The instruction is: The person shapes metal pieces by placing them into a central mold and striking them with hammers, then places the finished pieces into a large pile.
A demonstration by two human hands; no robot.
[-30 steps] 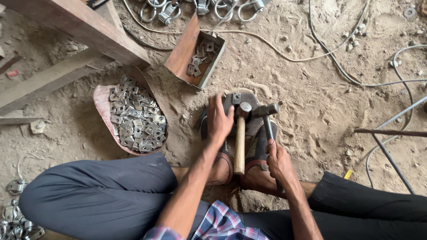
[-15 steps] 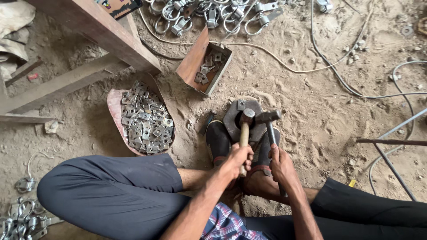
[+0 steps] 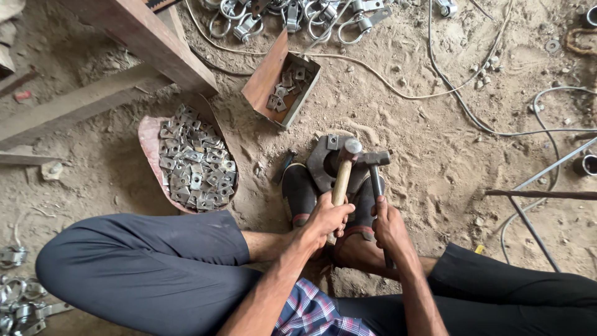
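Head view: the left hand (image 3: 328,218), which a second ago lay flat on the steel block (image 3: 323,165), has drawn back and now grips the wooden hammer (image 3: 343,174) handle, its head poised over the small plate (image 3: 333,142) on the block. The right hand (image 3: 388,224) stays closed on the dark tool (image 3: 375,171). Striking looks imminent.
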